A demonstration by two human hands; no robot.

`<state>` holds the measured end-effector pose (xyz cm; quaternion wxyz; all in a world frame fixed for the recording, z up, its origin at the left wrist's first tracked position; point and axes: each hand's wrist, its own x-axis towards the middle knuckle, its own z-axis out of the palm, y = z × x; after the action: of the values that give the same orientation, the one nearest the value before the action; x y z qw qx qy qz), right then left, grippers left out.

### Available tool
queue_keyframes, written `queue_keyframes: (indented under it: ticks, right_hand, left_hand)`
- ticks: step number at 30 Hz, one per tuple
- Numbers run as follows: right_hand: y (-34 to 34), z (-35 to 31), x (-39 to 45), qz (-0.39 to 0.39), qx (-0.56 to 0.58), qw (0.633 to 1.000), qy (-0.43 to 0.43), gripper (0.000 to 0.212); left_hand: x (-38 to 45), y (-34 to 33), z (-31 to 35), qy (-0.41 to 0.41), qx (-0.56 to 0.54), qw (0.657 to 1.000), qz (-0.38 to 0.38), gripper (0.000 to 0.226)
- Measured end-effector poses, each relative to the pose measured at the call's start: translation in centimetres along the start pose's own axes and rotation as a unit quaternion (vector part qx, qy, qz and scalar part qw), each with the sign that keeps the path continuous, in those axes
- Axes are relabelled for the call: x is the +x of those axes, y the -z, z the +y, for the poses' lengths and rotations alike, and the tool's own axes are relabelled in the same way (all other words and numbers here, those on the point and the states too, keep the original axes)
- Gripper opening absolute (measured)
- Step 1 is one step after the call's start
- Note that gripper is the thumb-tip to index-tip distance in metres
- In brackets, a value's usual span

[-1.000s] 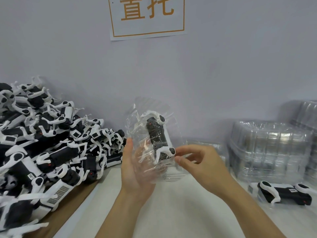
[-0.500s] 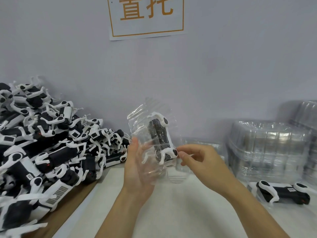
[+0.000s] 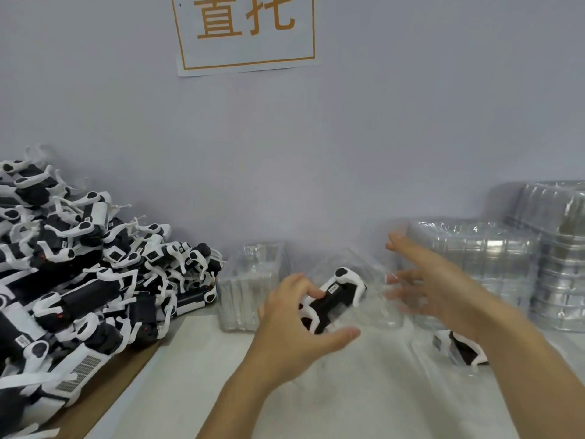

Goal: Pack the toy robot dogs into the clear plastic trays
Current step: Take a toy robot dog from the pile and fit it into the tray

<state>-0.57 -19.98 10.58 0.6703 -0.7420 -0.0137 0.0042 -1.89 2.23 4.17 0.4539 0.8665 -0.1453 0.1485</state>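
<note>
The packed toy robot dog (image 3: pixel 335 297) in its clear tray (image 3: pixel 373 289) is now low over the white table (image 3: pixel 348 391); half a second ago it was held upright. The left hand (image 3: pixel 297 324) grips it, while the right hand (image 3: pixel 430 286), at 3 o'clock, has let go, fingers spread. I judge this unit finished, ready to set down. At 9 o'clock the pile of unpacked dogs (image 3: pixel 79 280) waits.

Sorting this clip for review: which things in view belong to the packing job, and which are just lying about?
Job:
- left hand gripping toy robot dog in clear tray
- right hand, open
- heap of dogs
- tray stacks
- dog under right forearm

Lying about:
- wall sign
</note>
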Motion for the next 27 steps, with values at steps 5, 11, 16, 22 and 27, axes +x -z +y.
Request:
queue_keyframes:
  ticks: [5,11,16,22,27]
  right_hand:
    - [-0.7,0.9,0.2,0.014,-0.110,0.993,0.032,0.085]
    - [-0.6,0.8,0.5,0.076,-0.066,0.991,0.085,0.061]
    - [1.1,0.0,0.3,0.098,-0.026,0.990,0.094,0.060]
    - [4.7,-0.9,-0.8,0.070,0.028,0.997,0.035,0.050]
    - [7.6,-1.0,-2.3,0.005,0.085,0.996,0.021,0.035]
  left_hand:
    - [-0.3,-0.7,0.8,-0.063,0.128,0.990,-0.004,0.066]
    - [-0.1,-0.8,1.5,-0.090,0.128,0.987,0.046,0.079]
    - [0.6,-1.2,1.4,0.051,-0.180,0.972,0.144,0.075]
    - [0.2,-2.5,1.3,0.008,-0.220,0.976,-0.009,0.136]
    - [0.2,-3.8,2.9,-0.094,-0.156,0.983,-0.003,0.143]
